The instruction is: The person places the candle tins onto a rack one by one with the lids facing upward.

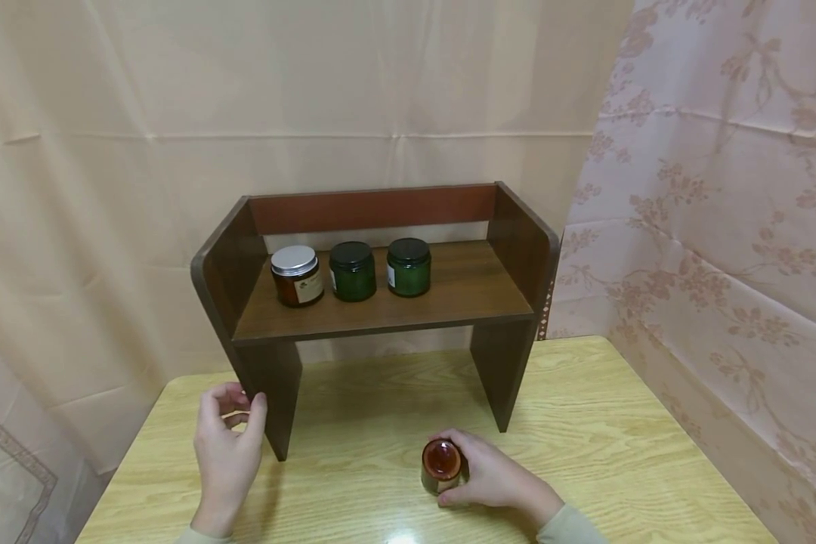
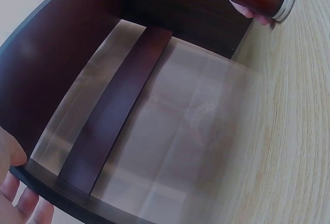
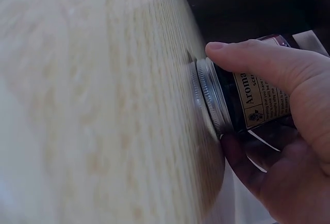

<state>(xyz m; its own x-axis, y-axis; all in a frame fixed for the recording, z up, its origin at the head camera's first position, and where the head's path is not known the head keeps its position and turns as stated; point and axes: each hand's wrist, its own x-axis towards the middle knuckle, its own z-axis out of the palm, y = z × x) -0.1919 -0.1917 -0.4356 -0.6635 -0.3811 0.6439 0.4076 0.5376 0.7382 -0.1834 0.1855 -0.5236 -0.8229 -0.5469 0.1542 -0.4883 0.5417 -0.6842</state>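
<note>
My right hand (image 1: pixel 486 472) grips an amber glass jar (image 1: pixel 442 465) in front of the shelf, thumb and fingers on either side of it. The jar is upside down, its base facing up and its silver screw lid (image 3: pixel 210 95) right at the tabletop. In the right wrist view a tan label (image 3: pixel 260 98) reading "Aroma" shows beside the thumb. At the left, my left hand (image 1: pixel 231 446) holds the front edge of the dark wooden shelf's (image 1: pixel 394 325) left side panel, with the thumb on its inner face and the fingers outside.
On the shelf board stand an amber jar (image 1: pixel 297 278) with a silver lid and two green jars, one in the middle (image 1: pixel 353 281) and one to the right (image 1: pixel 409 278), both with dark lids. The shelf stands on a light wood table (image 1: pixel 585 438), before a beige curtain (image 1: pixel 353 91).
</note>
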